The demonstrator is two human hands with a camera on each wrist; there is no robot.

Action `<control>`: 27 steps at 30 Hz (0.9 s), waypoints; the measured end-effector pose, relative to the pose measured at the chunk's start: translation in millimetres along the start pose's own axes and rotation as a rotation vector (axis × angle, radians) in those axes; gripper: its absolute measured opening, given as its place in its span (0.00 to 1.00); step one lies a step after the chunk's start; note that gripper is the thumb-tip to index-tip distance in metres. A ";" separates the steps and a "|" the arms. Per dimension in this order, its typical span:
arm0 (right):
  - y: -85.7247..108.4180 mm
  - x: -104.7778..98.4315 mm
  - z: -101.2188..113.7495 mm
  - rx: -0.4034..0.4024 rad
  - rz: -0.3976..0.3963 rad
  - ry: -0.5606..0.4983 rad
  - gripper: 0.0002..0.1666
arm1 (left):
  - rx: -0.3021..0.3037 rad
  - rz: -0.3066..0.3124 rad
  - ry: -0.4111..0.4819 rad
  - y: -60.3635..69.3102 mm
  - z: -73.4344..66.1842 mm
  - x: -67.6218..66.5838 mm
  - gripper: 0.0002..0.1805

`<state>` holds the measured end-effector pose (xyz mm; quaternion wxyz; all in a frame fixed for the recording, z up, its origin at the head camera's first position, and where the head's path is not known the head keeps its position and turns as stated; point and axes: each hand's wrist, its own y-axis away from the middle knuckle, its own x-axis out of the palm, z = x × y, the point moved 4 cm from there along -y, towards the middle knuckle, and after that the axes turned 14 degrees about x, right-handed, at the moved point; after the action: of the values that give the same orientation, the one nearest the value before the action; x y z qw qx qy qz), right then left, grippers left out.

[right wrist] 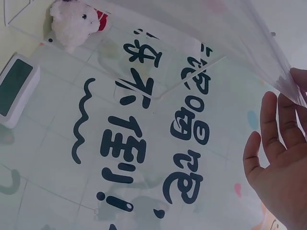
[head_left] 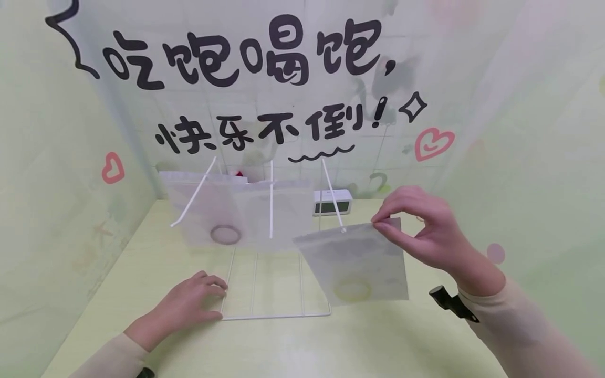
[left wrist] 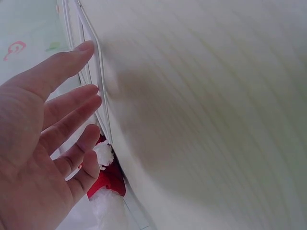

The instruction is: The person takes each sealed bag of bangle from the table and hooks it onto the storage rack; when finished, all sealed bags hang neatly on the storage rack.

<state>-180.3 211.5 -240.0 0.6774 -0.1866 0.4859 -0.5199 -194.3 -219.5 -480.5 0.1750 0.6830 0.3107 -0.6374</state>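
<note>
A white wire rack (head_left: pixel 276 317) with three long prongs stands on the table. My right hand (head_left: pixel 425 226) pinches the top right corner of a frosted zip bag (head_left: pixel 378 257) between thumb and fingers. The bag is at the tip of the right prong (head_left: pixel 333 194); whether the prong passes through it is unclear. A yellow ring (head_left: pixel 353 289) shows inside. My left hand (head_left: pixel 194 296) touches the left front corner of the rack's base, its fingers loosely bent. Two more frosted bags (head_left: pixel 288 210) hang at the left and middle prongs; a brownish ring (head_left: pixel 225 234) shows in the left one.
Behind the rack stands a white digital clock (head_left: pixel 332 202). A white plush toy (right wrist: pixel 74 21) with red trim sits at the back, partly behind the bags. Translucent sheets with black lettering (head_left: pixel 283 128) close off the back and sides of the pale table (head_left: pixel 264 346).
</note>
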 end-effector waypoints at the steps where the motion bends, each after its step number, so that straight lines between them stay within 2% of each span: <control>1: 0.0 0.3 -1.9 0.004 0.003 0.015 0.08 | -0.001 0.000 0.002 0.0 0.2 0.2 0.22; 5: -0.1 -0.2 -11.1 0.026 0.021 0.066 0.02 | -0.003 -0.005 0.006 0.3 0.4 0.4 0.22; 10: -1.0 -0.8 -24.1 0.053 0.041 0.119 0.06 | 0.000 -0.011 0.006 0.3 -0.7 0.3 0.22; 12: -2.1 -0.7 -28.8 0.055 0.040 0.142 0.04 | 0.000 -0.012 0.005 0.0 -1.2 -0.2 0.22; 14: -3.9 -0.7 -33.6 0.055 0.033 0.169 0.04 | -0.002 -0.013 0.006 -0.5 -1.8 -0.7 0.22; 17: -7.3 0.2 -41.0 0.057 0.017 0.209 0.10 | -0.005 -0.011 0.004 -0.5 -1.8 -0.9 0.23; 21: -11.2 1.6 -51.5 0.058 -0.009 0.236 0.03 | -0.003 -0.012 0.000 0.0 -1.3 -0.3 0.23; 24: -13.4 2.1 -59.4 0.063 -0.029 0.245 0.07 | 0.001 -0.016 0.001 0.2 -0.7 0.4 0.22; 27: -16.0 2.8 -67.1 0.080 -0.045 0.254 0.04 | 0.004 -0.020 0.002 0.3 -0.2 0.8 0.22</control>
<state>-245.9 219.7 -260.0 0.6055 -0.1026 0.5424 -0.5733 -194.0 -219.4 -481.3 0.1669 0.6809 0.3167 -0.6389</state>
